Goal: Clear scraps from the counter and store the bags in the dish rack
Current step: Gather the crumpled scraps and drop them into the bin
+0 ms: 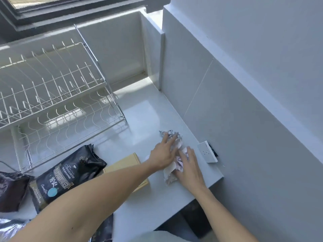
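Crumpled silver and pink wrapper scraps (170, 173) lie on the white counter (139, 119) near its right end. My left hand (163, 154) rests flat on the upper part of the scraps, fingers spread. My right hand (189, 167) presses on their lower right part, fingers together. A black coffee bag (64, 177) lies on the counter at the lower left, with a second dark bag (10, 191) at the left edge. The two-tier white wire dish rack (52, 95) stands empty at the left.
A tan cardboard box (125, 165) sits partly under my left forearm, beside the black bag. A white wall socket (208, 151) is on the right wall just past the scraps. The counter ends at a front edge near my right wrist. A window is at top left.
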